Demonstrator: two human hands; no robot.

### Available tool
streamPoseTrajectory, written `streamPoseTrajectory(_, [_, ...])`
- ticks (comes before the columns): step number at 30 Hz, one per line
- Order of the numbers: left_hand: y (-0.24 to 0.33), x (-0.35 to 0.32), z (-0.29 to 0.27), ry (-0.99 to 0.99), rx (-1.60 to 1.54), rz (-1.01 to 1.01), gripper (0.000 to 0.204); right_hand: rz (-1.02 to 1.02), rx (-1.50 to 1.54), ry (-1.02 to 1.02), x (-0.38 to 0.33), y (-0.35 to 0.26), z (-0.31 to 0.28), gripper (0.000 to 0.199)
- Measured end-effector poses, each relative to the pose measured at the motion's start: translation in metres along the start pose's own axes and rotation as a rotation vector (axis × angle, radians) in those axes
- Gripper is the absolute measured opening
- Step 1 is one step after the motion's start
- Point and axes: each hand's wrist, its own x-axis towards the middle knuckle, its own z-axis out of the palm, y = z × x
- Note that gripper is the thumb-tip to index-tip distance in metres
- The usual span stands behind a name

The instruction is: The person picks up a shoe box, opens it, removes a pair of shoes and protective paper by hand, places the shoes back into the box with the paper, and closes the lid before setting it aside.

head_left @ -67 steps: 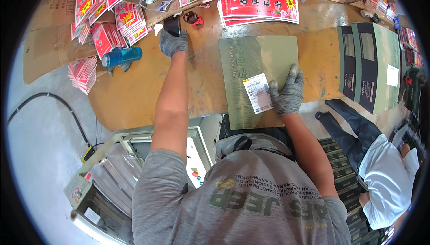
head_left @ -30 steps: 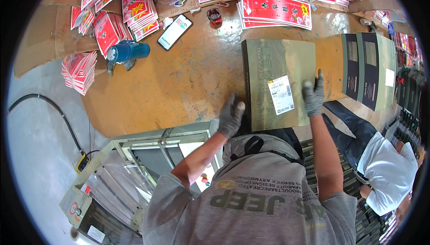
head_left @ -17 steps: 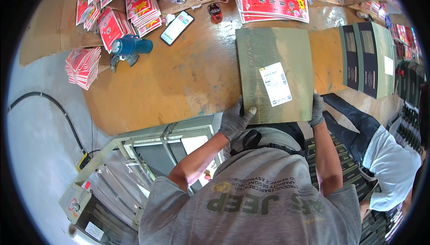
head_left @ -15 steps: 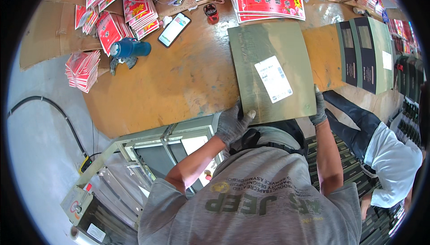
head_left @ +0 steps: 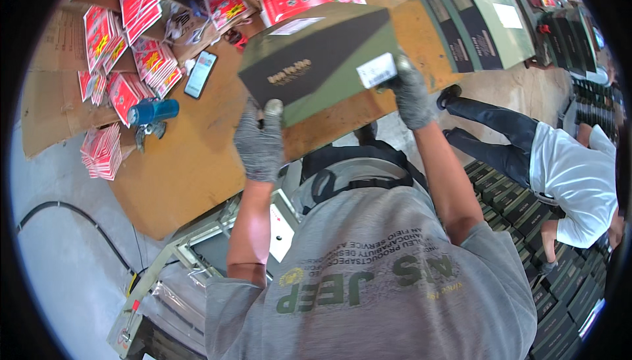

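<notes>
- Worker's holding the green-and-black box [head_left: 322, 57] up off the bench [head_left: 191, 162], tilted, near chest height.
- Left hand [head_left: 260, 143] is clamping the near corner, right hand [head_left: 409, 93] gripping the end by the white label; both gloved, fingers pressed on.
- Best keeping both ends level, imo.
- Phone [head_left: 199, 74], blue tool [head_left: 153, 111], red packs [head_left: 125, 90] are crowding the left; co-worker [head_left: 559, 169] is close on the right w/ stacked boxes [head_left: 559, 294].

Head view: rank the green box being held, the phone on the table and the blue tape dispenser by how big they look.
1. Green box, though it is raised nearer the camera.
2. Phone and blue tape dispenser: look alike, not ranked.
</notes>
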Motion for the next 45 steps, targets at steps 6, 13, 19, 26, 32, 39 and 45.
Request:
streamPoseTrajectory(6, [0.010,0.014,0.002,0.066,0.069,0.025,0.045,0.014,-0.026,-0.029,0.015,-0.009,0.001,0.060])
streamPoseTrajectory(13, [0.017,0.004,0.011,0.149,0.080,-0.052,0.047,-0.013,-0.083,-0.134,0.018,-0.010,-0.012,0.065])
streamPoseTrajectory(19, [0.021,-0.002,0.014,0.156,0.095,-0.125,0.046,-0.006,-0.089,-0.152,0.018,-0.005,-0.020,0.066])
streamPoseTrajectory(26, [0.001,-0.045,0.027,0.165,0.091,-0.059,0.053,0.088,0.106,-0.224,-0.006,-0.008,-0.038,0.068])
streamPoseTrajectory(32, [-0.135,-0.127,0.042,0.020,-0.568,-0.265,0.070,0.699,0.429,-0.343,-0.022,0.023,-0.080,0.075])
streamPoseTrajectory(39, [-0.124,-0.139,0.073,-0.173,0.009,-0.444,0.064,0.551,0.020,-0.399,-0.046,0.101,-0.084,0.098])
streamPoseTrajectory(45, [-0.140,-0.145,0.084,-0.107,-0.230,-0.453,0.071,0.664,0.055,-0.403,-0.044,0.123,-0.097,0.097])
